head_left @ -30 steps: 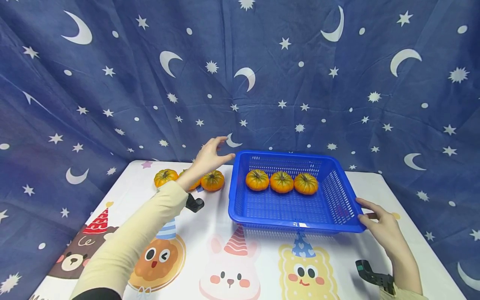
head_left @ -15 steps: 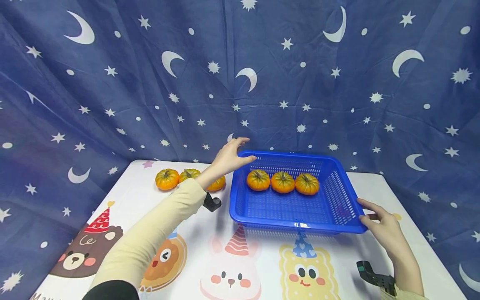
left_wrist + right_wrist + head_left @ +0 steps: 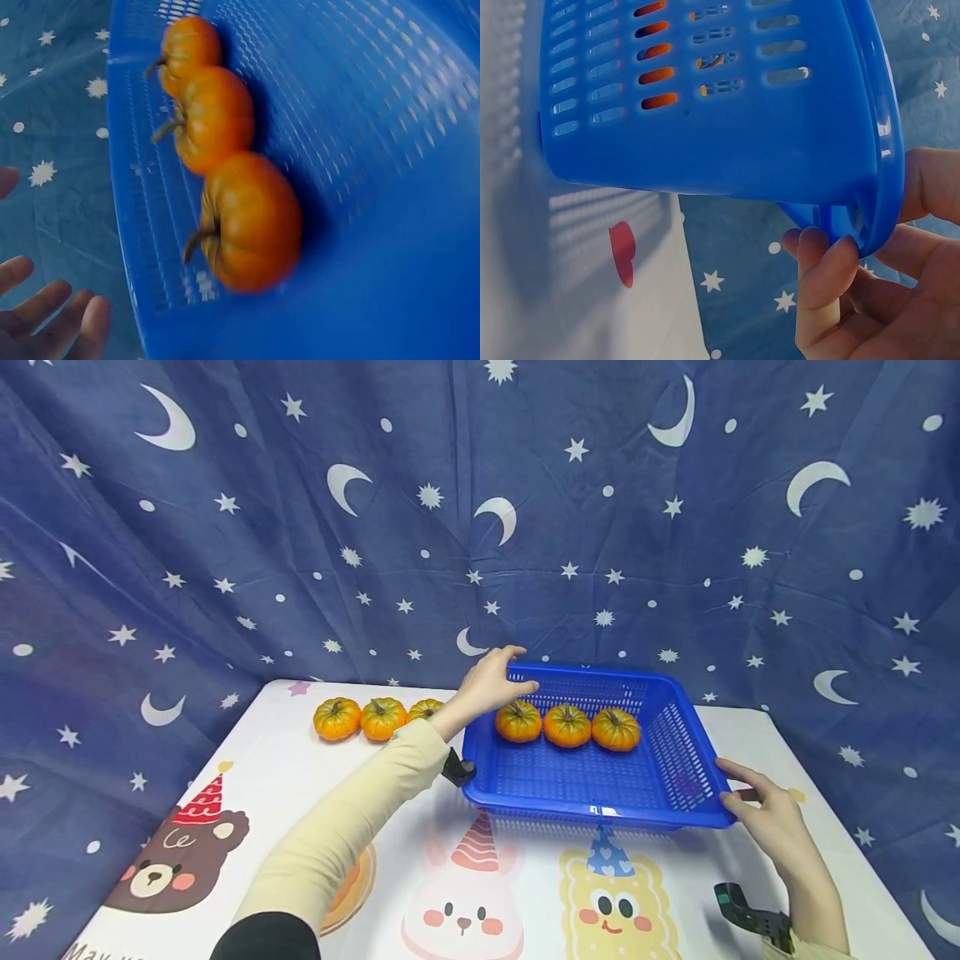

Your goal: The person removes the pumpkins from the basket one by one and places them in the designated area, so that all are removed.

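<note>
A blue plastic basket (image 3: 570, 810) holds three small orange pumpkins, the leftmost pumpkin (image 3: 518, 722) nearest my left hand (image 3: 489, 683). That hand is over the basket's back left corner, thumb and fingers spread apart with nothing between them. In the left wrist view its fingertips (image 3: 95, 322) show outside the rim, apart from the pumpkins (image 3: 251, 221). My right hand (image 3: 776, 818) pinches the basket's right rim near the front corner. The right wrist view shows its curled fingers (image 3: 829, 277) under the rim, with orange visible through the basket's slots.
Left of the basket, three more pumpkins (image 3: 383, 719) sit in a row on the white table cover (image 3: 315, 785); my left forearm partly hides the nearest one. A blue curtain (image 3: 420, 527) with moons and stars hangs behind the table.
My left hand has moved right, from left of the basket to over its back left corner, uncovering the middle pumpkin on the table. My right hand and the basket stay put.
</note>
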The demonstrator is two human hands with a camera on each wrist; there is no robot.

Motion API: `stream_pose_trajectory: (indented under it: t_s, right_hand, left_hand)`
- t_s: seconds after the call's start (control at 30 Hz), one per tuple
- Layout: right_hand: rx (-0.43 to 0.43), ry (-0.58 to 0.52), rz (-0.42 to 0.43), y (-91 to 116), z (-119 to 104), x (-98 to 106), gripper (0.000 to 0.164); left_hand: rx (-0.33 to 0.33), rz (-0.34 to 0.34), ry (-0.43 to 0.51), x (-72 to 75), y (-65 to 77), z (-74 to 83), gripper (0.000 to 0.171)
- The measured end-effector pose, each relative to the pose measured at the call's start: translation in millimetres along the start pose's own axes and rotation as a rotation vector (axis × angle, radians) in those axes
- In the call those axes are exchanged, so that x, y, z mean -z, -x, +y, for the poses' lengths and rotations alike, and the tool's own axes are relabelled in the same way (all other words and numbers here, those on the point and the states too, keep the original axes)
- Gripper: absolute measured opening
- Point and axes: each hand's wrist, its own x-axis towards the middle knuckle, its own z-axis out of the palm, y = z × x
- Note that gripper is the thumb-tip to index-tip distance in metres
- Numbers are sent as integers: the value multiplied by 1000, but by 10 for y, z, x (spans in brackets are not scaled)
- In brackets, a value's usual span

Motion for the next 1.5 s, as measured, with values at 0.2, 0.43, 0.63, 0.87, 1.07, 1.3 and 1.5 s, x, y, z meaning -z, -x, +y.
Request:
stream_pose_trajectory:
  t_s: [0.2, 0.43, 0.63, 0.87, 1.07, 1.3, 1.5]
  right_hand:
    - [5, -3, 3, 7, 15, 2, 49]
    - [9, -7, 5, 6, 20, 5, 49]
    - [6, -20, 4, 15, 14, 3, 49]
    - [0, -13, 1, 15, 9, 7, 49]
    - [-4, -18, -1, 18, 23, 0, 49]
    - [-5, -14, -6, 20, 17, 1, 49]
    - [-7, -14, -4, 24, 10, 8, 49]
  left_hand:
    - [17, -16, 28, -129, -52, 62, 63]
    - [33, -26, 36, -300, -105, 153, 63]
    - [22, -19, 81, -483, -159, 223, 63]
    - [9, -19, 133, -683, -234, 300, 62]
    - [16, -30, 166, -850, -291, 347, 60]
    - [15, -26, 170, -984, -347, 443, 58]
    - [-2, -26, 177, -1108, -379, 524, 58]
